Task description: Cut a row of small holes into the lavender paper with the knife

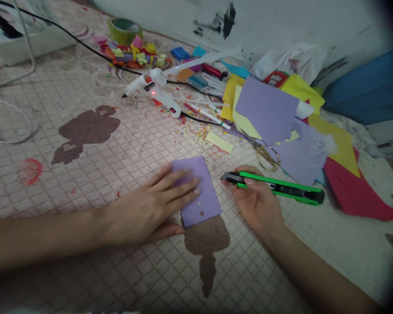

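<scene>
A small purple paper rectangle (201, 183) lies on the patterned cloth, with two little holes near its lower edge. My left hand (163, 196) rests flat over its left part, fingers stretched out and slightly blurred. To the right of the paper, my right hand (257, 200) grips a green utility knife (288, 187) between thumb and fingers. The knife's blade tip points left toward the paper, a short gap away from it. Gold-handled scissors (263, 152) lie just beyond my right hand.
A white glue gun (159, 89) with a lit red light and black cord lies ahead, near paper scraps (199, 133). Coloured sheets (268, 109) pile at the right. A tape roll (124, 30) and a flower-decorated ring (134, 56) are at the back; a power strip (29, 43) stands far left.
</scene>
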Demonstrator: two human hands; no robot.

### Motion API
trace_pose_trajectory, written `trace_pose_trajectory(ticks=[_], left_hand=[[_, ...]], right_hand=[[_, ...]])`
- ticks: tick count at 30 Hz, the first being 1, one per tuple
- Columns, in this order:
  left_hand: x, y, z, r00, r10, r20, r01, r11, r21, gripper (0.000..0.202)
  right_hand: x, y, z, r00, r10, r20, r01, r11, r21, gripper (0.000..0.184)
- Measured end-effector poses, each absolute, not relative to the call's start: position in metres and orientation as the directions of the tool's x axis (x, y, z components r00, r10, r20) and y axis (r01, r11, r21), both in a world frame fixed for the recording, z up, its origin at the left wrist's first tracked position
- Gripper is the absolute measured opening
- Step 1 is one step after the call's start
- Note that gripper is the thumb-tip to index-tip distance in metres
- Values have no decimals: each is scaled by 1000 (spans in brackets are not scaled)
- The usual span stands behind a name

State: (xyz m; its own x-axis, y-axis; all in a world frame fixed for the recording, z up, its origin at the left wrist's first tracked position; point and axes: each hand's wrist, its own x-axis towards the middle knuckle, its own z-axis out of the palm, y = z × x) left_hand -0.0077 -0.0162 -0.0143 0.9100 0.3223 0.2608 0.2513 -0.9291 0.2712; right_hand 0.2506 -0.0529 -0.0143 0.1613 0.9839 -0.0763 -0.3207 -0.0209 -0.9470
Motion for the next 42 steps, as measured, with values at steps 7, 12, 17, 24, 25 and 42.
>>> trace_pose_trajectory(ticks=[7,12,17,24,25,42], left_hand=[[-11,-15,-15,911,359,204,314,-923,223,65],[-11,-10,-16,887,428,177,389,-896,214,70],[-11,-8,-21,810,542,224,518,-840,160,77],[-10,-8,-19,833,503,228,468,-863,191,65],[-10,-8,-19,832,504,231,467,-862,199,65],[-12,-7,-16,836,448,317,377,-888,263,53]], right_hand=[[249,-57,-9,136,988,-66,-313,-21,-950,20],[248,-59,-9,115,991,-61,-254,-30,-967,17],[246,-67,-9,106,994,-29,-186,-9,-982,16],[239,-67,-3,-237,962,-137,-262,-199,-944,14],[240,-63,-4,-195,972,-129,-237,-174,-956,13],[245,-66,-9,164,983,88,143,65,-988,23]])
